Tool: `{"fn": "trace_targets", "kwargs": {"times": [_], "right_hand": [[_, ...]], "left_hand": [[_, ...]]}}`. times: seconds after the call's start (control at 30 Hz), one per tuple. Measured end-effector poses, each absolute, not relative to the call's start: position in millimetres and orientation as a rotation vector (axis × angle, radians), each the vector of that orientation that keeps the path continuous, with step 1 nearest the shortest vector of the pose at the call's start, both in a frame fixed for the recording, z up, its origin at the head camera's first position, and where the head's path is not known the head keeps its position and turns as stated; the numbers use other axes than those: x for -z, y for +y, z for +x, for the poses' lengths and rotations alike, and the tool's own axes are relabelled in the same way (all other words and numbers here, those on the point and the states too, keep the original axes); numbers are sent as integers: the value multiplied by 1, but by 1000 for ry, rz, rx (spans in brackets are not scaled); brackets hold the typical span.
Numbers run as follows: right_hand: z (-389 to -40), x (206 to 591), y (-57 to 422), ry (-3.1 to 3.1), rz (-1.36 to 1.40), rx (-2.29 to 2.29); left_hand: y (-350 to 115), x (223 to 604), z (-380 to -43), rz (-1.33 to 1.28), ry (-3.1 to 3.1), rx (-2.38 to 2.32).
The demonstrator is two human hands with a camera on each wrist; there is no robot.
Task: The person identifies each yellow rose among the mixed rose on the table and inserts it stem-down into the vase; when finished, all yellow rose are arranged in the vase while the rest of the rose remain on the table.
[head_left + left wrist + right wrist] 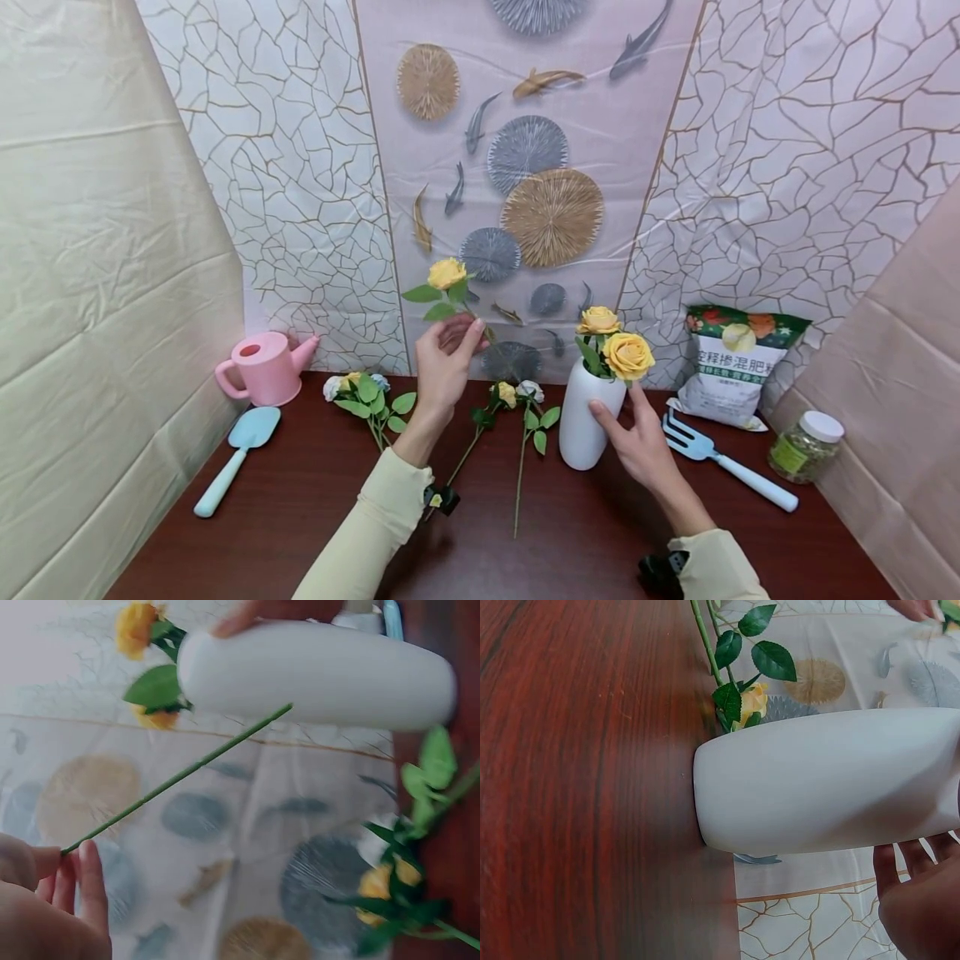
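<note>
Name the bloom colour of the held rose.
The bloom is yellow; the head view shows it best.

Roses (628,357) in vase (579,427); watering can (268,373) far left.

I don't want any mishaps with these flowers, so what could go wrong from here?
The white vase could tip if the right hand, gripping its upper part, slips. The left hand pinches a yellow rose, the end of its stem free in the air; that end could snag on the two roses at the vase's mouth. The left sleeve looks close to a flower stem below and might drag it.
</note>
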State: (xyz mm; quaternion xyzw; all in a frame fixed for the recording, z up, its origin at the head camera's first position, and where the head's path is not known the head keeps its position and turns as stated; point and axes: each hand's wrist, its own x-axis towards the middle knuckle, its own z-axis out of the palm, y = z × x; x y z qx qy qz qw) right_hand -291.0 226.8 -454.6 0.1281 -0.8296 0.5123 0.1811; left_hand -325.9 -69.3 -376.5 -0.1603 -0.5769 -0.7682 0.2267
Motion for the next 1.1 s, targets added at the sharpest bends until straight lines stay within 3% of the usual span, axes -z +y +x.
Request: {"fn": "trace_targets", "kwargs": {"times": [0.5,0.9,1.1], "right_hand": [[-292,457,228,-2350,361,-1425],[-290,455,229,-2358,343,-1444],[-289,455,229,-2362,345,-1448]], "left_hand": [[-29,319,-324,-600,-1260,2032],[1,310,-310,-625,-1408,1890],[12,324,-317,-616,-1506,1798]]}}
